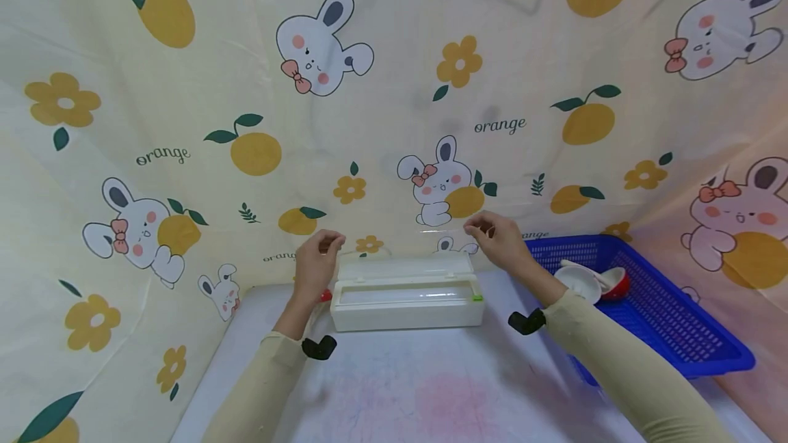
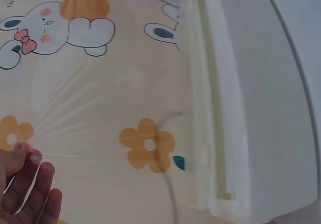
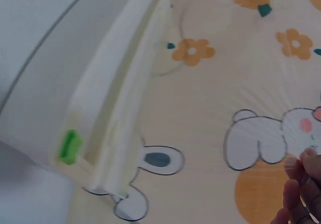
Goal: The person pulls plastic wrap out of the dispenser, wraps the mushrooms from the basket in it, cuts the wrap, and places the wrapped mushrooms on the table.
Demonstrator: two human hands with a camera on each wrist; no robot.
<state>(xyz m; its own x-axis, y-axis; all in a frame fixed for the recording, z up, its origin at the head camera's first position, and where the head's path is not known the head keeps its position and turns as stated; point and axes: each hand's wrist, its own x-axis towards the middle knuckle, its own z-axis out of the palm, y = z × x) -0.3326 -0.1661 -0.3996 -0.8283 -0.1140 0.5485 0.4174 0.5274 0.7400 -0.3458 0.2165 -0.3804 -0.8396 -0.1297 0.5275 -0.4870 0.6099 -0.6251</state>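
Note:
A long white cling film dispenser (image 1: 406, 318) stands on the table with its lid (image 1: 403, 266) raised. Clear cling film (image 2: 75, 98) stretches above the box, with creases fanning out from the fingertips in both wrist views. My left hand (image 1: 315, 266) pinches one corner of the film between thumb and forefinger, above the box's left end. Beyond the right end, my right hand (image 1: 500, 245) pinches the other corner at about the same height. A green slider (image 3: 70, 146) sits at the dispenser's right end.
To the right, a blue plastic basket (image 1: 683, 320) holds a white bowl (image 1: 577, 284), a red bowl (image 1: 618, 284) and a white spoon (image 1: 581, 266). A small red object (image 1: 325, 296) shows at the dispenser's left end. A printed cloth (image 1: 382, 128) hangs behind the table.

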